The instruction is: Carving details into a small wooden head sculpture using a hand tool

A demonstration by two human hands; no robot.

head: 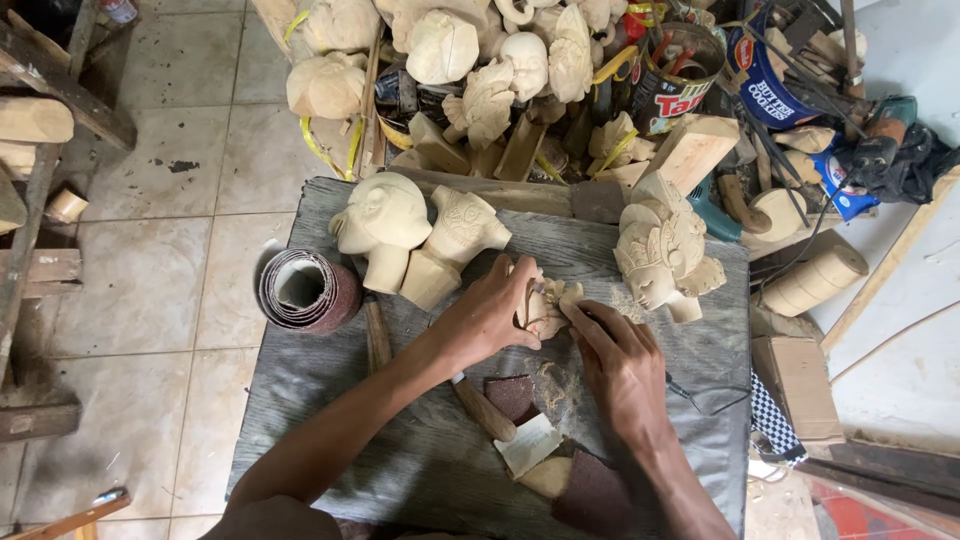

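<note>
- Head view: a small pale wooden carving [543, 305] sits near the middle of a grey wooden work board [420, 460], held between both hands.
- Left hand [490, 315] wraps over the carving from the left, fingers curled around it in a firm grasp.
- Right hand [620, 365] presses on the carving's right side; its fingertips [575, 312] pinch a small pale piece against the wood, but what that piece is cannot be told.
- Just below the carving lies a small heap of sawdust [550, 385], with scraps of dark sandpaper [512, 395] and a pale sheet beside it.
- A wooden tool handle [485, 410] lies under the left forearm, and a second handle [376, 335] lies further left.
- At the board's far edge stand a smooth carved head [380, 225] and, touching it, a patterned bust [455, 240]; to the right stands an ornate carved head [660, 255].
- A roll of sandpaper [308, 290] rests on the board's left corner.
- Beyond the board, a pile of unfinished carvings [480, 60], tins and tools crowds the tiled floor [160, 280].
</note>
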